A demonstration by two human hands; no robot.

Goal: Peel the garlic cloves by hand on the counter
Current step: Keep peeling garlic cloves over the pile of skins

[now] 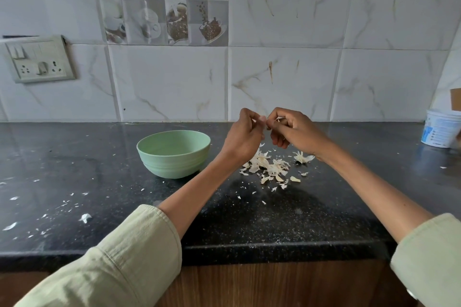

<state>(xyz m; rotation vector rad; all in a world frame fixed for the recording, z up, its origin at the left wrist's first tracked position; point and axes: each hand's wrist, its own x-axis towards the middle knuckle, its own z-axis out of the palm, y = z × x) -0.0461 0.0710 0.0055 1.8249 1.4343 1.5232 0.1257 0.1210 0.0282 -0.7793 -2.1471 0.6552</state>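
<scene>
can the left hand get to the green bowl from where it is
Probably yes: the left hand is just right of the green bowl, with bare counter between them, though its grip is busy with a garlic clove.

My counter (99, 157) is glossy black speckled stone, wood-grain front (274, 284) below. Wall tiles (287, 77) glossy, marble-look. Green bowl (173, 154) smooth matt, plastic-looking. Garlic skins (268, 166) thin, papery, dry. My sleeves (119, 264) soft matt pale-green cloth.
</scene>
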